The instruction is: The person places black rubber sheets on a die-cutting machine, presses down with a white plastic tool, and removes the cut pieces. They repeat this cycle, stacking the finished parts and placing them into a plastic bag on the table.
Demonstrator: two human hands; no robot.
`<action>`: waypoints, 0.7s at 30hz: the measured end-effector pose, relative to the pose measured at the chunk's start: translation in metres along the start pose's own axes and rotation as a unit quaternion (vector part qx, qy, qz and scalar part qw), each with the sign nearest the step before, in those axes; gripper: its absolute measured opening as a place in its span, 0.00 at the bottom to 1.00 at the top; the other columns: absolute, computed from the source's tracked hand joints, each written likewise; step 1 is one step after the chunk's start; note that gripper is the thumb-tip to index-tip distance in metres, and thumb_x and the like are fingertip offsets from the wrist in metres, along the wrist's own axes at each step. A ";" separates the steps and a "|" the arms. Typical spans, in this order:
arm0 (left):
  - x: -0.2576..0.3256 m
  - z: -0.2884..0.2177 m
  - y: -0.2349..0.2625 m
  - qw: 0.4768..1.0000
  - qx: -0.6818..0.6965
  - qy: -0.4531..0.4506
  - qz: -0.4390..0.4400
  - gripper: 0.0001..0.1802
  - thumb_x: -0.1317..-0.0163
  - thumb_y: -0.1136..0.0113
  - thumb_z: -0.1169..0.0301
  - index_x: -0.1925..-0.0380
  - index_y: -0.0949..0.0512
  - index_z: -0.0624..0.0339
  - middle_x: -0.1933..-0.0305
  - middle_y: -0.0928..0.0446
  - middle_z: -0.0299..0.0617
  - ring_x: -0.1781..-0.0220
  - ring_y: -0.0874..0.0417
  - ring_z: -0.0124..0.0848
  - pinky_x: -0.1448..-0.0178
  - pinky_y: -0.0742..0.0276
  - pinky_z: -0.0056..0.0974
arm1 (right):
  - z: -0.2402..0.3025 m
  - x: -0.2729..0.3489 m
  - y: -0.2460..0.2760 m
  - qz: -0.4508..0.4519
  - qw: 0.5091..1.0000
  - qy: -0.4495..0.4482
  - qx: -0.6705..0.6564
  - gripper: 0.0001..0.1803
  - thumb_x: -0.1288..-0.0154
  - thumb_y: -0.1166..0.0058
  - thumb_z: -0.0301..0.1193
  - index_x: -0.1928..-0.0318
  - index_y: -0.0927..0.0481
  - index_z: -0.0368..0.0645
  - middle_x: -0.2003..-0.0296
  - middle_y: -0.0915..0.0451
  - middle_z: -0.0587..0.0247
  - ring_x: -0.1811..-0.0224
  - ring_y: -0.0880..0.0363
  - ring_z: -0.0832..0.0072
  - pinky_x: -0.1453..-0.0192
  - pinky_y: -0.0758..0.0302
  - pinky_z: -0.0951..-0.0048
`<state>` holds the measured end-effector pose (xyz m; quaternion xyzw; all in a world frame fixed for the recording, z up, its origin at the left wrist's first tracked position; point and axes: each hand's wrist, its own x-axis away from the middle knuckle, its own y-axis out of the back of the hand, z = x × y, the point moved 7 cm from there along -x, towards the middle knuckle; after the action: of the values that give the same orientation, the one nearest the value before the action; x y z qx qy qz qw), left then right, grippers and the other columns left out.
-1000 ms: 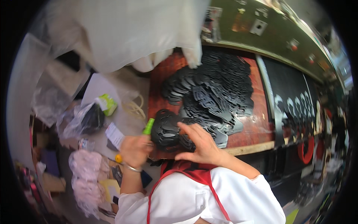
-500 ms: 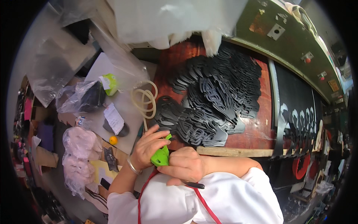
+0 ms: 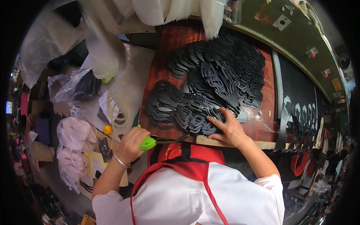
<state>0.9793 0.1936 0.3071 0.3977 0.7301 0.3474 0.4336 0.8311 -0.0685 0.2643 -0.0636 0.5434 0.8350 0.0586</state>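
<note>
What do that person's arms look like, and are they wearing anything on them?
Short white sleeves cover the upper arms, and the forearms are bare. The left grip and the right grip are just ordinary hands with no gloves. A shiny silver bangle circles the left wrist; I see none on the right one.

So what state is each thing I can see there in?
Left hand: closed around the green handle.
Green handle: gripped, dark strip sticking out rightward.
Right hand: touching the black pieces; grip unclear.
Black pieces: heaped, overlapping.
Red board: partly covered.
Pink bundles: plastic-wrapped.
Red apron: worn.
</note>
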 end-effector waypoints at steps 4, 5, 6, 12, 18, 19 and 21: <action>0.001 -0.016 -0.019 0.997 -0.028 -0.003 0.070 0.14 0.53 0.39 0.73 0.64 0.25 0.66 0.70 0.26 0.46 0.67 0.24 0.43 0.60 0.25 0.41 | 0.007 -0.001 0.003 -0.011 0.999 0.032 0.015 0.34 0.56 0.30 0.37 0.44 0.23 0.45 0.46 0.30 0.39 0.53 0.24 0.49 0.52 0.22 0.59; 0.002 -0.020 -0.020 0.995 -0.038 0.003 0.088 0.13 0.52 0.40 0.73 0.64 0.25 0.65 0.70 0.27 0.45 0.67 0.24 0.42 0.61 0.26 0.41 | 0.007 -0.002 0.006 -0.016 0.999 0.039 0.019 0.34 0.55 0.31 0.36 0.44 0.23 0.45 0.47 0.30 0.39 0.55 0.23 0.49 0.54 0.21 0.59; 0.004 -0.023 -0.021 0.994 -0.049 0.014 0.101 0.12 0.51 0.41 0.73 0.65 0.25 0.65 0.71 0.27 0.45 0.68 0.24 0.41 0.61 0.26 0.40 | 0.009 -0.003 0.007 -0.010 0.998 0.053 0.024 0.33 0.55 0.32 0.35 0.45 0.23 0.44 0.47 0.29 0.38 0.57 0.21 0.49 0.56 0.20 0.59; 0.006 -0.037 -0.034 0.988 -0.085 0.041 0.125 0.09 0.49 0.44 0.73 0.66 0.26 0.63 0.72 0.28 0.43 0.67 0.24 0.39 0.62 0.26 0.40 | -0.050 -0.027 0.024 0.012 0.951 -0.179 -0.253 0.18 0.49 0.35 0.29 0.56 0.17 0.35 0.75 0.19 0.58 0.72 0.24 0.82 0.66 0.25 0.77; -0.027 -0.033 -0.046 0.983 -0.097 0.105 0.115 0.07 0.50 0.43 0.74 0.70 0.29 0.61 0.74 0.27 0.45 0.70 0.23 0.44 0.64 0.25 0.44 | -0.057 -0.026 0.019 0.079 0.917 -0.237 -0.310 0.20 0.50 0.28 0.32 0.60 0.18 0.34 0.74 0.23 0.71 0.70 0.30 0.86 0.64 0.27 0.79; -0.031 -0.032 -0.039 0.985 -0.084 0.125 0.089 0.08 0.49 0.42 0.74 0.70 0.29 0.61 0.74 0.27 0.47 0.69 0.22 0.44 0.64 0.25 0.44 | -0.054 -0.023 0.017 0.090 0.919 -0.232 -0.305 0.25 0.54 0.25 0.33 0.57 0.19 0.33 0.71 0.20 0.69 0.67 0.29 0.87 0.59 0.27 0.79; -0.035 -0.041 -0.037 0.988 0.021 0.083 0.128 0.08 0.49 0.40 0.73 0.70 0.28 0.61 0.73 0.26 0.47 0.68 0.21 0.44 0.64 0.25 0.45 | -0.046 -0.023 0.022 0.042 0.944 -0.181 -0.274 0.30 0.56 0.24 0.35 0.53 0.20 0.34 0.64 0.18 0.58 0.62 0.21 0.75 0.54 0.24 0.73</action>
<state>0.9421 0.1392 0.3037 0.4667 0.7137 0.4168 0.3147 0.8524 -0.1198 0.2703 0.0980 0.2765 0.9507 0.1011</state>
